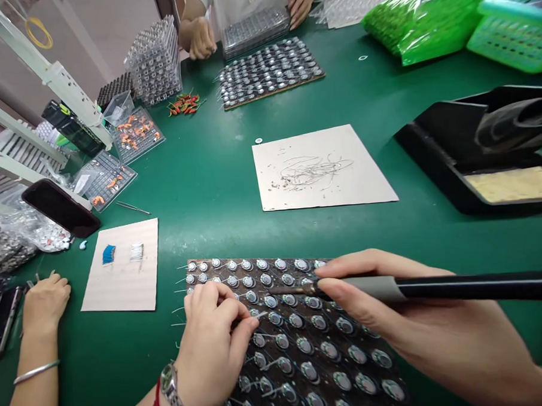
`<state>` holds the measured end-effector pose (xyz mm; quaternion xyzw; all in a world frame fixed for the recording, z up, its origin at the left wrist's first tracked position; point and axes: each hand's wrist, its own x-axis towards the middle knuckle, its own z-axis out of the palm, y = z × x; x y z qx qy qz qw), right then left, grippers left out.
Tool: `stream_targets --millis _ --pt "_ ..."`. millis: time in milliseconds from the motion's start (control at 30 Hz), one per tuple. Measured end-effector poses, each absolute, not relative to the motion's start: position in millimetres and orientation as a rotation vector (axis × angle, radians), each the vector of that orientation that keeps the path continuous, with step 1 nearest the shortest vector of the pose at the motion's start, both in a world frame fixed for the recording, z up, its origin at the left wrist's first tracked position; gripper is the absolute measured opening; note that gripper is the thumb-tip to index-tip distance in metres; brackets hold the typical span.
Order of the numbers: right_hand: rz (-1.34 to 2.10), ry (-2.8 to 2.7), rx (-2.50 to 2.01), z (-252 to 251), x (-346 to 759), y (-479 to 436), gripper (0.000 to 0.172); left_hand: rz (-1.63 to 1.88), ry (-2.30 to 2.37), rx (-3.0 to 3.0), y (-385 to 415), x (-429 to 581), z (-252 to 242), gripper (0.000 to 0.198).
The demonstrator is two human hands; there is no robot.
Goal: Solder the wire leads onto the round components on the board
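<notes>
Working at a smooth green table [198,182], over a flat dark brown board [295,356] bearing rows of round silver components [309,372]. Grasping a long, black-and-grey, pen-shaped soldering iron [472,289] in the right hand [456,332], pinching its grey sleeve between thumb and fingers and pointing its thin metal tip [293,290] leftward over the board's farther rows. Pinching a thin pale strip [261,315] between thumb and fingertips of the left hand [216,337], poising it over the left part of the board and leaving contact with a component unclear. Wearing a silver metal wristwatch [169,378] at the board's near left. Facing a white rectangular card [373,183] strewn with fine wires beyond the board, and a black iron stand [435,154] with a yellow sponge [515,185] beyond its right side. Sharing the table with another person's bangled forearm [37,351], well left of the board, and with a co-worker's two hands [201,38] far beyond it, beside a clear plastic tray [257,33].
</notes>
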<state>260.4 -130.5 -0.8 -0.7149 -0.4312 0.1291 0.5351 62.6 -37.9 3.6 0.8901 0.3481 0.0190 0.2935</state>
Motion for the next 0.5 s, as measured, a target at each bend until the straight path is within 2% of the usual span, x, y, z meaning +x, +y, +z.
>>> stream_targets --millis 100,500 --pt "0.318 -1.069 -1.545 -8.1 258.8 -133.0 0.021 0.041 0.943 2.330 -38.9 63.6 1.0 0.011" --pt "0.375 -1.124 -1.533 -10.5 257.9 -130.9 0.027 0.013 0.928 2.342 -35.8 65.8 1.0 0.013"
